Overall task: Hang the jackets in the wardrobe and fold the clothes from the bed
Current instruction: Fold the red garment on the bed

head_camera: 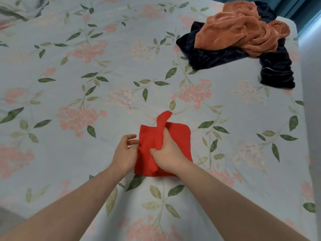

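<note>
- Head view, looking down: a red cloth [175,136] lies mostly folded on a floral bedsheet [86,84], near the lower middle.
- Right hand [167,154] grips a bunched strip of the red cloth, fingers curled round it.
- Left hand [125,151] pinches the cloth's left edge (fingertips partly hidden).
- Far right corner: an orange garment [239,30] is heaped on top of a dark navy garment [274,70], well apart from the hands.

My right hand [166,153] grips a bunched fold of the small red folded cloth [180,138]; my left hand [125,152] pinches its left edge, forearms bare.
</note>
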Action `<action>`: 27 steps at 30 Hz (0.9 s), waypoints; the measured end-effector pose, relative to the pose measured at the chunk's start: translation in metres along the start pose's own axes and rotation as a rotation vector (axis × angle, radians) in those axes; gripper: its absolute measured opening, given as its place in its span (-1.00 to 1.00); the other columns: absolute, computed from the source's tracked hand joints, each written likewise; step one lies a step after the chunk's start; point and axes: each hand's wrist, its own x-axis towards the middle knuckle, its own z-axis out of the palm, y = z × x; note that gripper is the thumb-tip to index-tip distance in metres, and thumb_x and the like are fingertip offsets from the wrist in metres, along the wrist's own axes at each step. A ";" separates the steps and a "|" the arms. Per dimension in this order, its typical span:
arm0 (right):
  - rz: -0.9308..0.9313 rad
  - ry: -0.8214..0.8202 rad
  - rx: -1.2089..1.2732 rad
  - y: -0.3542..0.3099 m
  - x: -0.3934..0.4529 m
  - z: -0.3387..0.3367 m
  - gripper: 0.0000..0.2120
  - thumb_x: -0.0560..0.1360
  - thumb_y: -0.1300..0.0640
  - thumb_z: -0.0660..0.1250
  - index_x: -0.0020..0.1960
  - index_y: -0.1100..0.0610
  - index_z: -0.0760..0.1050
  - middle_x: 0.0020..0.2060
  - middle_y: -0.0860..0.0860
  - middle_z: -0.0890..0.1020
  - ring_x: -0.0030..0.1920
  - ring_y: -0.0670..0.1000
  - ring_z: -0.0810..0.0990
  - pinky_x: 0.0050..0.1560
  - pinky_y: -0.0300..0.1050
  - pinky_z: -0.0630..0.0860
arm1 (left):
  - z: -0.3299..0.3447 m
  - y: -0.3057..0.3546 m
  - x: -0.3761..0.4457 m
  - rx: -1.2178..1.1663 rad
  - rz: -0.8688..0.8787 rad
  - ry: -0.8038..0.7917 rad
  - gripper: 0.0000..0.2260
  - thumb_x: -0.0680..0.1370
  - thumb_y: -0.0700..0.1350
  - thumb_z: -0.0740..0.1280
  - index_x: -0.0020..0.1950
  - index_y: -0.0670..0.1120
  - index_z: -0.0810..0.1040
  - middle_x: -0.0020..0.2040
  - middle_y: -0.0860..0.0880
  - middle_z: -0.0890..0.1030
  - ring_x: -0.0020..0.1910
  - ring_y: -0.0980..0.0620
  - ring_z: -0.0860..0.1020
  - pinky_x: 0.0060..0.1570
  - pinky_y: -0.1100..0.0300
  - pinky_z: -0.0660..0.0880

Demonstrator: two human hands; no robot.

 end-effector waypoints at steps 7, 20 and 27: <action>0.067 -0.132 -0.005 0.014 0.012 0.031 -0.03 0.46 0.13 0.44 0.68 -0.09 -0.07 0.51 0.02 0.35 0.00 -0.16 0.66 0.03 -0.31 0.57 | -0.017 -0.003 0.012 -0.052 -0.083 0.038 -0.82 0.59 -0.07 0.29 0.19 0.05 0.53 0.06 -0.04 0.67 -0.03 -0.01 0.66 0.14 -0.04 0.59; 0.069 0.193 -0.388 0.085 0.006 -0.009 -0.19 0.61 -0.19 0.29 0.64 -0.30 -0.20 0.67 0.00 -0.17 0.63 0.17 0.05 0.60 0.17 0.15 | 0.015 0.001 0.028 0.227 -0.079 -0.069 -0.28 0.47 0.22 0.47 0.54 0.00 0.33 0.36 -0.01 0.50 0.27 -0.01 0.53 0.34 0.06 0.44; 0.060 0.192 -0.458 0.100 0.019 0.011 -0.10 0.61 -0.21 0.28 0.62 -0.26 -0.36 0.63 0.09 -0.35 0.63 0.25 0.07 0.56 0.21 0.24 | 0.044 0.000 0.043 0.472 0.074 -0.041 -0.67 0.53 0.15 0.45 0.26 0.12 0.60 0.39 -0.08 0.44 0.39 -0.11 0.41 0.46 0.01 0.32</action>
